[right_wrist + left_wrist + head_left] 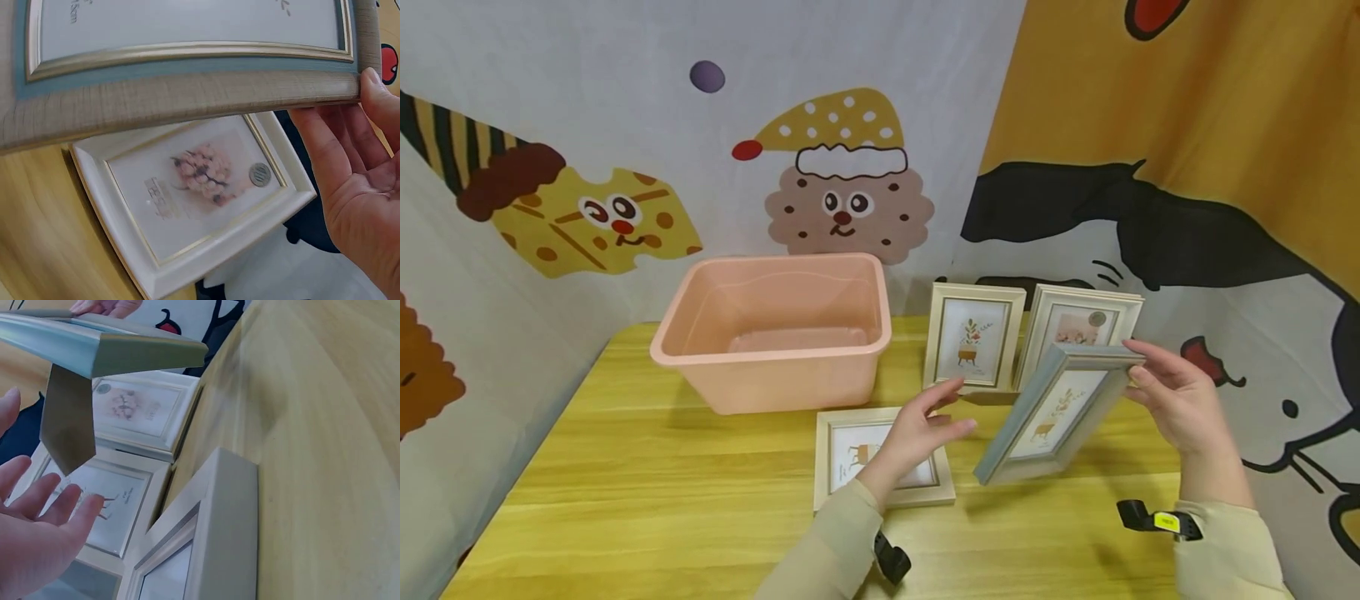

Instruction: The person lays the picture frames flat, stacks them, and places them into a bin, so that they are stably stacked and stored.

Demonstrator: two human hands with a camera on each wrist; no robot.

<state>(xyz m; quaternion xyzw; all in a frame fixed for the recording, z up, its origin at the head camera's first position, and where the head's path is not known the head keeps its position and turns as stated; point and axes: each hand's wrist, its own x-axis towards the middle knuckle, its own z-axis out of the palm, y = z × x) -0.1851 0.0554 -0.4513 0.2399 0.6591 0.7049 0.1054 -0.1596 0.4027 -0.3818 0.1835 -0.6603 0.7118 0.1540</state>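
Observation:
My right hand (pixel 1180 396) pinches a blue-grey picture frame (pixel 1026 417) by its upper right corner, thumb in front and fingers behind. The frame is held tilted over the table, its plant print facing me. In the left wrist view its dark easel leg (pixel 67 419) sticks out from the back. Left of it, my left hand (pixel 917 429) hovers with fingers extended, holding nothing. Below that hand a cream picture frame (pixel 823 458) lies flat, partly covered by the hand and sleeve. A white frame with a pink flower picture (pixel 206 181) stands behind the blue-grey one.
A pink plastic bin (pixel 797 383) stands at the back left of the wooden table (pixel 662 500). Beside it, a cream frame with a potted plant print (pixel 973 333) stands upright. A cartoon-printed curtain (pixel 700 167) hangs behind the table.

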